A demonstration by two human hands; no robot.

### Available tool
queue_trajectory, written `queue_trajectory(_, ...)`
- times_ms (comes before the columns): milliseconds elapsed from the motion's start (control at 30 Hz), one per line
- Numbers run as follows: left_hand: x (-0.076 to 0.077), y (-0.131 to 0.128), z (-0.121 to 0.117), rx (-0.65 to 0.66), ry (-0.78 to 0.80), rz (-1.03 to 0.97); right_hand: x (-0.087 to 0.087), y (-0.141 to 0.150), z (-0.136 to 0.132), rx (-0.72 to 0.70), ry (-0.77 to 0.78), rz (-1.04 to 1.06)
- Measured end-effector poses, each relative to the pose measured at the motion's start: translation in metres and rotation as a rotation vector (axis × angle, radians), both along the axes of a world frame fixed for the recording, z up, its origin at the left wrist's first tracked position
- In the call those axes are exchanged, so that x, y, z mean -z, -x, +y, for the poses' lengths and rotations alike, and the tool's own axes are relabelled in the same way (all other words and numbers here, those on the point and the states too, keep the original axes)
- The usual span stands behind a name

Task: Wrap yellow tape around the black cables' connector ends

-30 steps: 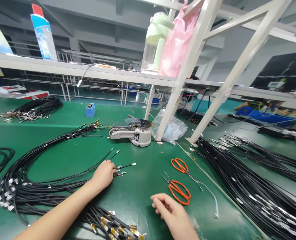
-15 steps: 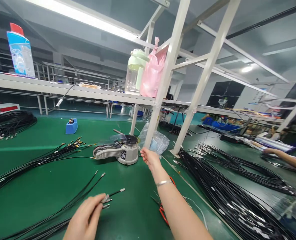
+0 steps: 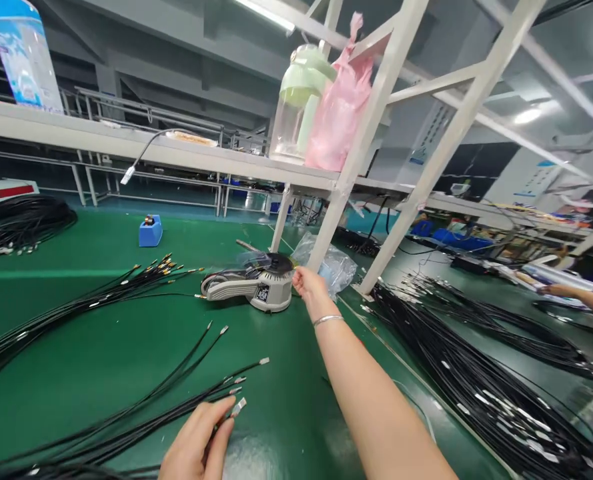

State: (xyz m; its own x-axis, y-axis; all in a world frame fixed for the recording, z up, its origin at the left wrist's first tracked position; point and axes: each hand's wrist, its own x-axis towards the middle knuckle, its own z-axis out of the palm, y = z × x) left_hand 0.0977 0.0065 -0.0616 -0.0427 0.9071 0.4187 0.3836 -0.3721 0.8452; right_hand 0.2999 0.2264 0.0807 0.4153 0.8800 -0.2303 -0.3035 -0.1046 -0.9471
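One green bench point(image 3: 126, 280) under a white shelf frame point(image 3: 376, 100) carries three big piles of black cables and one grey tape dispenser point(image 3: 256, 287). Beside the dispenser the right hand point(image 3: 309, 288) reaches with loose fingers grasping nothing; well nearer than the dispenser, the left hand point(image 3: 196, 447) pinches a few cable ends point(image 3: 236, 407).

Thin black cables point(image 3: 141, 417) with metal tips, flat beside grey tape dispenser point(image 3: 256, 287)
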Motion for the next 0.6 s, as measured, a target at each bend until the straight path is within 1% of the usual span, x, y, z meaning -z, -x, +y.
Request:
queue_trajectory(33,-0.007,0.002,-0.003,0.052,0.032,0.03,0.002,0.003,-0.015,-0.015,-0.025,0.021)
queue_trajectory(67,-0.013,0.003,-0.006,0.046,0.063,0.038,0.006,0.007,-0.035,-0.035,-0.049,0.044)
queue_trajectory(133,-0.024,0.004,-0.01,0.021,0.106,0.04,0.023,0.017,-0.089,-0.094,-0.081,0.098)
queue_trajectory(200,-0.03,0.002,-0.014,0.007,0.119,0.033,0.05,0.028,-0.153,-0.181,-0.081,0.159)
queue_trajectory(233,-0.032,0.001,-0.015,0.006,0.115,0.029,0.065,0.035,-0.184,-0.25,-0.113,0.217)
queue_trajectory(267,-0.032,0.0,-0.016,0.001,0.109,0.026,0.08,0.042,-0.212,-0.286,-0.135,0.259)
queue_trajectory(333,-0.031,-0.002,-0.018,-0.008,0.089,0.026,0.107,0.058,-0.255,-0.302,-0.131,0.309)
queue_trajectory(367,-0.029,-0.002,-0.018,-0.007,0.072,0.032,0.117,0.066,-0.268,-0.321,-0.128,0.332)
queue_trajectory(433,-0.027,-0.003,-0.019,-0.002,0.026,0.053,0.128,0.08,-0.28,-0.306,-0.144,0.376)
queue_trajectory(500,-0.024,-0.003,-0.019,-0.009,-0.018,0.081,0.129,0.089,-0.282,-0.265,-0.172,0.42)
queue_trajectory(600,-0.024,-0.003,-0.02,-0.025,-0.064,0.121,0.123,0.097,-0.279,-0.235,-0.188,0.469)
